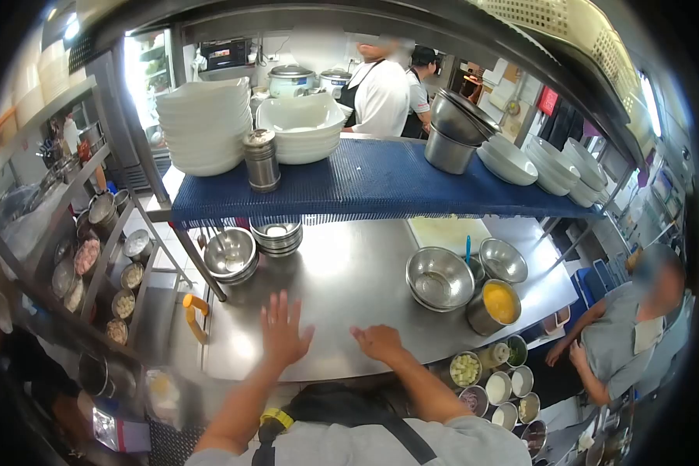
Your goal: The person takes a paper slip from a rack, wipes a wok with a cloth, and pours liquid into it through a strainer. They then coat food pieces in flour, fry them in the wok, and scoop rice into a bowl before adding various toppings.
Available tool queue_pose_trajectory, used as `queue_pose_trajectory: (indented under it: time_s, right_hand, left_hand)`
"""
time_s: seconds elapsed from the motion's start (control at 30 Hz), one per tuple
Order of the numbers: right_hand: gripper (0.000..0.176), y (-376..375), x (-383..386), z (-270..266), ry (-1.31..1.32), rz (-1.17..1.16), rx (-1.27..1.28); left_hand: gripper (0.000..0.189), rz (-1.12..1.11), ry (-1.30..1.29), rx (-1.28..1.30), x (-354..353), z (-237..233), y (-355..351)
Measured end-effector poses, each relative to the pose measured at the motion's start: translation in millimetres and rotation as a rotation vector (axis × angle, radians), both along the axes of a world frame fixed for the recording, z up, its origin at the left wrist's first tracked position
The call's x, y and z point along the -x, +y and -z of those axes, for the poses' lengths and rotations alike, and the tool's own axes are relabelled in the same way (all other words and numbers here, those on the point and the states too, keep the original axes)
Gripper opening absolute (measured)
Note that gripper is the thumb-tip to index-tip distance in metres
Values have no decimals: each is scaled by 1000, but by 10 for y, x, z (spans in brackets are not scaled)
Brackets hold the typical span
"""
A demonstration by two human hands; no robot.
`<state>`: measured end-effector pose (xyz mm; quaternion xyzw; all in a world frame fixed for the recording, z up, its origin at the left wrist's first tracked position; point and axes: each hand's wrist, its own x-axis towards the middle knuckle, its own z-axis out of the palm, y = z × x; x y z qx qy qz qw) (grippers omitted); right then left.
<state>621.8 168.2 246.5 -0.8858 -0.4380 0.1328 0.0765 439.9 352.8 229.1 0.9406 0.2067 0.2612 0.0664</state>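
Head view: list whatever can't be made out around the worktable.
All in the head view:
- Right hand: fingertips, curled out of sight.
- Pale board: far edge, hidden by the blue-covered shelf.
- Blue handle: its lower end, hidden in the clutter of bowls.
- Metal shaker: contents, hidden by its opaque wall.

The one view looks out from the person's head, facing forward and steeply down over the steel surface point(326, 260), close above both forearms. Its wide, round-edged reach also takes in the blue-covered shelf point(365, 179) and the room beyond.
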Motion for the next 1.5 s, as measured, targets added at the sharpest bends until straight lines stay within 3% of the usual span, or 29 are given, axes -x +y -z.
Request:
queue_pose_trajectory:
  time_s: [0.03,0.1,0.17,0.3,0.4,0.5,0.67,0.8,0.97,1.07,1.17,1.27,1.33,1.47,1.5]
  right_hand:
    - [70,12,26,-288,-17,17,-35]
    - [68,70,33,-728,-55,50,-109]
    - [67,56,26,-580,-37,29,-86]
    - [65,-74,92,676,4,-11,13]
    - [65,-41,17,854,28,-1,68]
    - [65,-98,54,897,61,18,101]
    - [65,-62,171,364,131,16,126]
    - [66,-138,203,580,130,-11,135]
    - [70,-106,282,449,142,8,74]
    - [61,-76,224,461,218,2,218]
    - [60,-127,352,489,-332,-52,-503]
    - [71,-273,331,1051,-355,-127,-252]
    - [72,-235,254,1054,-363,-156,-262]
    - [73,-260,255,1033,-266,-155,-185]
    - [73,-127,107,924,-104,-177,-3]
  left_hand:
    - [68,-52,97,-67,78,427,-24]
    - [67,-70,177,-5,230,849,-69]
    - [67,-69,189,32,185,840,-10]
    - [64,-85,190,29,220,808,-83]
    - [62,-85,189,24,211,905,-41]
    - [59,-77,129,43,201,839,-80]
    - [60,-95,132,16,196,861,-64]
    - [60,-88,126,28,196,803,-103]
    - [61,-94,152,33,204,850,-77]
    - [62,-93,165,44,177,867,-79]
    - [63,-98,191,49,203,859,-44]
    - [65,-148,116,13,254,772,-183]
    - [68,-91,2,-19,213,413,-210]
    - [69,-86,199,48,346,844,-222]
    - [69,-97,201,29,334,849,-180]
